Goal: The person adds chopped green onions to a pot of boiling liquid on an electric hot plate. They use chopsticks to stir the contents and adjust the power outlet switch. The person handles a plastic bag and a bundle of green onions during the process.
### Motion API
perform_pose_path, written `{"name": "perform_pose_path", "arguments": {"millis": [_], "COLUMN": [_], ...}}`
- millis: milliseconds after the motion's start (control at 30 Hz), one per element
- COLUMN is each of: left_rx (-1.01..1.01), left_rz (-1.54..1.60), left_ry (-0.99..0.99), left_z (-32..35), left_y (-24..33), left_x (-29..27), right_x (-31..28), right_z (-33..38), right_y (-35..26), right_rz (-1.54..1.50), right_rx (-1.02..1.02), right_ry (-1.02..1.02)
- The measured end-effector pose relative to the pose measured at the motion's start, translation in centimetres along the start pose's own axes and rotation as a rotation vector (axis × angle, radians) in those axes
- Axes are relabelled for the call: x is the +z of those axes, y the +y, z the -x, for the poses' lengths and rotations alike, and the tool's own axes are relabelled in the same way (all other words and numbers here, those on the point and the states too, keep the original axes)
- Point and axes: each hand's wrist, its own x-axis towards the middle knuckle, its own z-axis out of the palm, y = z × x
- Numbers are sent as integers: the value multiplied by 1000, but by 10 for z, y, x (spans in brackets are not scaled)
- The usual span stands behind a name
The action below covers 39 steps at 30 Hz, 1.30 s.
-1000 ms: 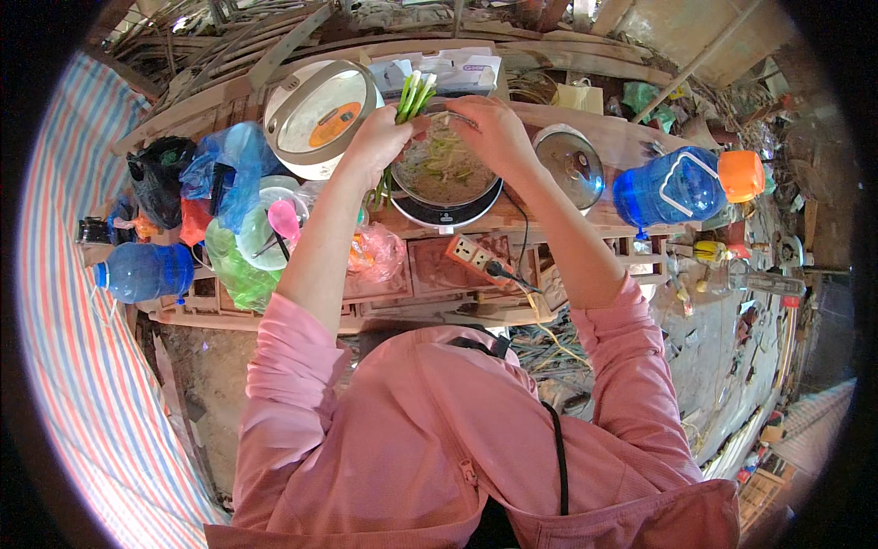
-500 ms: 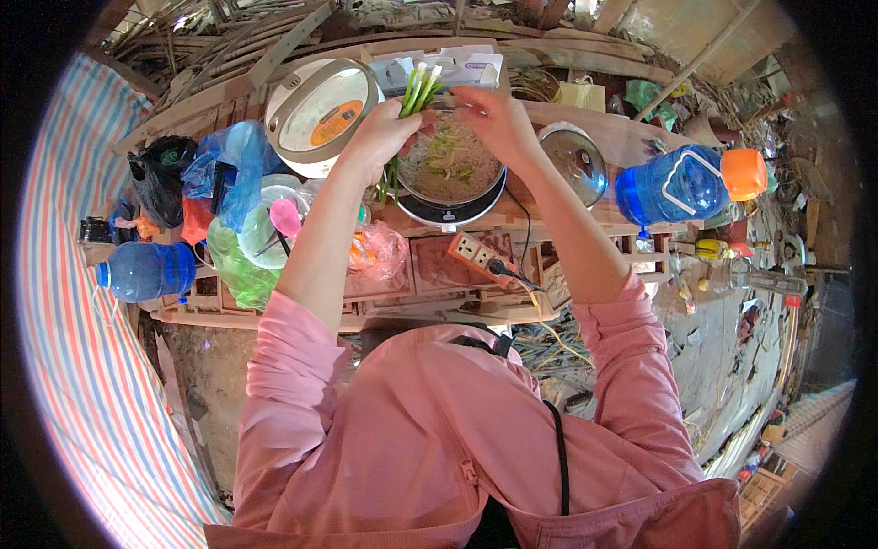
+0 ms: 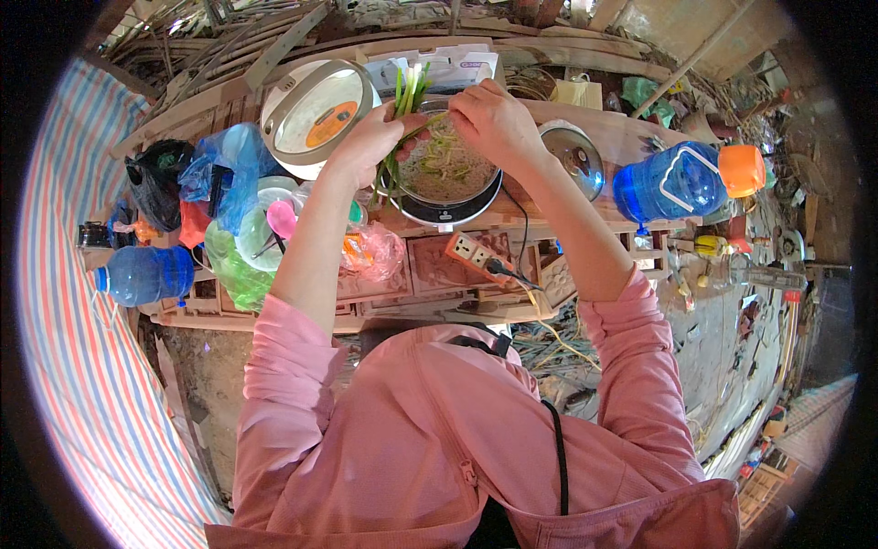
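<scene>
Basically, labels first: orange sticker with small print on the white oval-topped appliance (image 3: 322, 99) toward the table's (image 3: 617, 137) far left; print too small to read. White carton (image 3: 448, 66) on the far edge carries a purple logo, partly blocked by green stalks (image 3: 413, 84). Small marking on the front of the black-and-white cooker (image 3: 446, 218), unreadable.

Left hand (image 3: 368, 146) grips the stalk bunch, white ends up, at the left rim of the pot (image 3: 448, 200), mid-table near the far edge. Right hand (image 3: 498, 123) over the pot's far-right rim, fingertips pinched; can't tell what's between them. Left hand hides the bunch's middle; right hand covers part of the rim. Pot contents: cloudy, green bits, rest hard to make out. Glass lid (image 3: 569, 163) to its right, partly behind the right forearm.
</scene>
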Motion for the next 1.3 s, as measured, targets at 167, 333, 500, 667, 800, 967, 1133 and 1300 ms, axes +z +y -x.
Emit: {"name": "perform_pose_path", "arguments": {"millis": [167,333,500,667,800,967,1133,1300], "left_rx": [59,130,98,77,95,106,124,124], "left_rz": [-71,-49,-98,-88,-105,-129,-17,-125], "left_ry": [-38,-69,-14,-11,-7,8,-19,-4], "left_z": [-3,-3,0,-4,-4,-3,-2,-2], "left_y": [-2,-4,-4,-4,-4,-3,-3,-1], "left_x": [-2,2,0,2,2,0,2,-2], "right_x": [3,16,18,17,9,5,17,21], "right_z": [0,-1,5,5,1,-3,-2,5], "right_y": [1,1,2,-7,-5,-6,-9,1], "right_rz": [57,-636,-565,-191,-115,-13,-524,-510], "right_rx": [-159,544,488,73,46,-152,453,503], "right_ry": [20,-33,-64,65,32,68,-36,-78]}}
